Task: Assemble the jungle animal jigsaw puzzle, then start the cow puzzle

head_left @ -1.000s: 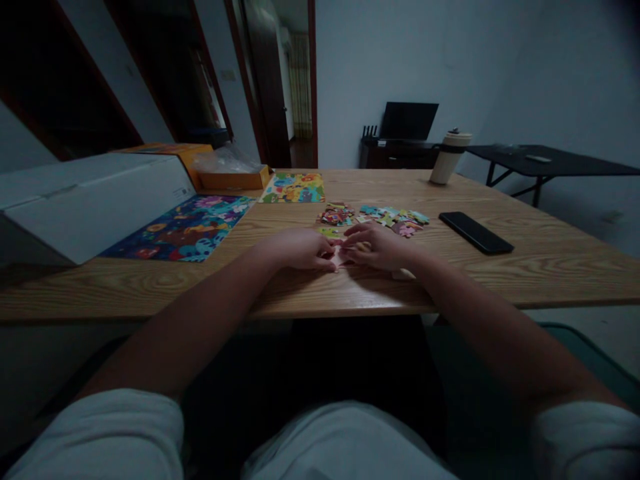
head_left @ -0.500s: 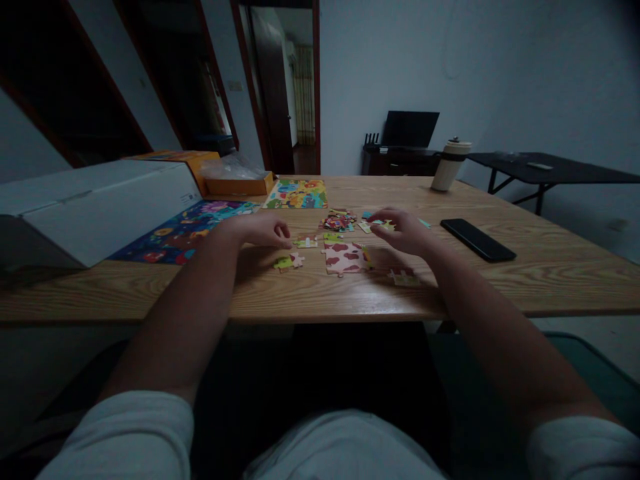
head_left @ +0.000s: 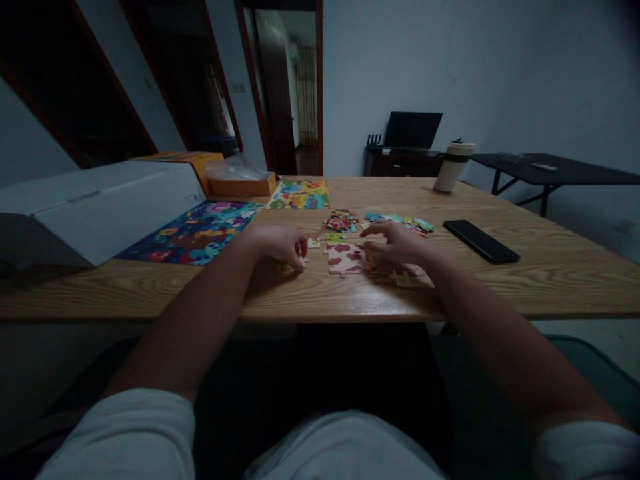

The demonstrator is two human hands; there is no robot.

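A joined pink patch of puzzle with dark red spots [head_left: 344, 259] lies on the wooden table [head_left: 525, 280] in front of me. My left hand [head_left: 281, 244] is curled, its fingertips closed down on a small yellow-green puzzle piece [head_left: 287, 267] just left of the patch. My right hand [head_left: 396, 245] lies at the patch's right edge, fingers pressed on a small yellowish piece [head_left: 371, 257]. Another loose piece [head_left: 407, 277] sits by my right wrist. Beyond the hands lie a small white piece [head_left: 313, 243], a red-toned heap of pieces [head_left: 340, 220] and a blue-green heap [head_left: 403, 222].
A finished blue puzzle sheet [head_left: 195, 232] and a yellow-green one [head_left: 300, 195] lie to the left and behind. A long white box [head_left: 100, 200] and an orange box [head_left: 235, 181] stand at the left. A black phone [head_left: 481, 241] and a tumbler [head_left: 452, 166] are on the right.
Both hands left the pink patch and spread apart; the right reached to the far heap. Now they are back, the left hand down on the yellow-green piece, the right at the patch's edge.
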